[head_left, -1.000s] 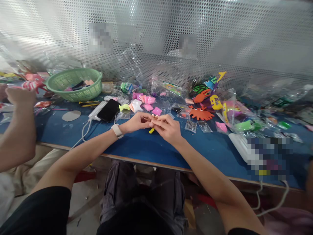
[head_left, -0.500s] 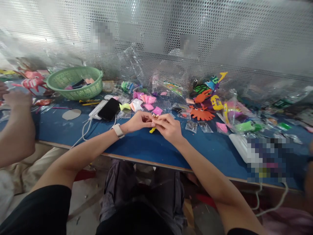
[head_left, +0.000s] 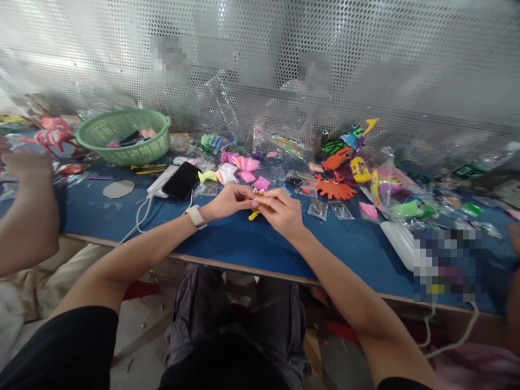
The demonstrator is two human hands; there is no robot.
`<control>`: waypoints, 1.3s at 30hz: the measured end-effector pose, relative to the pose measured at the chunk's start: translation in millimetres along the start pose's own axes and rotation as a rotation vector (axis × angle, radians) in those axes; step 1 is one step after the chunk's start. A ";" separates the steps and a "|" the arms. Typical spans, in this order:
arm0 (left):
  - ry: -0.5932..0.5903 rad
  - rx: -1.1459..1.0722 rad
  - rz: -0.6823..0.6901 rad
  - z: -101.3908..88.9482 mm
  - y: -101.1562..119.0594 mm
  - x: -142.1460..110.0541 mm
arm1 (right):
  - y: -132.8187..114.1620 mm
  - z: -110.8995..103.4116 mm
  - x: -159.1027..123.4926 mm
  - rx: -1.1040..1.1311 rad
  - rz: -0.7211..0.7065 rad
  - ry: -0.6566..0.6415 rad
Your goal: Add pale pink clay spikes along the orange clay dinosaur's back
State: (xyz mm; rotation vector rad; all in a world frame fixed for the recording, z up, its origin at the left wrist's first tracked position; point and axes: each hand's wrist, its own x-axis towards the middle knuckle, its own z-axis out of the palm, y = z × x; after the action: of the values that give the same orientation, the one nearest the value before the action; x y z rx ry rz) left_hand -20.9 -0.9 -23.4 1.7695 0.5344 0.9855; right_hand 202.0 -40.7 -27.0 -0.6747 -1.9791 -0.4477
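Note:
My left hand (head_left: 231,201) and my right hand (head_left: 281,210) meet over the front middle of the blue table, fingertips pinched together. Between them is a small piece with a pale, scalloped edge (head_left: 259,192), mostly hidden by my fingers, so its kind is unclear. Below the fingertips a small yellow piece (head_left: 254,215) shows; whether it joins the pale one I cannot tell. Just beyond my hands lie pink packets (head_left: 261,183) and a white packet (head_left: 226,173). An orange crab figure (head_left: 335,187) sits to the right of my right hand.
A black phone (head_left: 182,180) rests on a white box at left, near a green basket (head_left: 162,142). Small clear bags (head_left: 317,209) and colourful figures lie at right. A co-worker's arm (head_left: 30,211) reaches in from the left. A perforated metal wall (head_left: 252,59) backs the table (head_left: 227,244).
My fingers have shifted very slightly around the small piece. Otherwise both hands stay in the same place.

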 end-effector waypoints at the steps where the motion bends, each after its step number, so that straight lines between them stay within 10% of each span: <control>1: -0.010 -0.004 0.010 -0.3 0.1 -0.1 | -0.4 -0.3 0.6 0.003 -0.005 0.008; 39: -0.026 0.031 0.036 1.3 0.1 0.5 | -0.8 5.7 -5.8 -0.028 -0.017 -0.013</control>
State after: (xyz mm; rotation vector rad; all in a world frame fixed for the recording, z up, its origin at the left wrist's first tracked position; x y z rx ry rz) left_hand -19.6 -1.3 -23.4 1.8226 0.5054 0.9828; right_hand 199.8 -39.7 -34.8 -0.6805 -1.9957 -0.4837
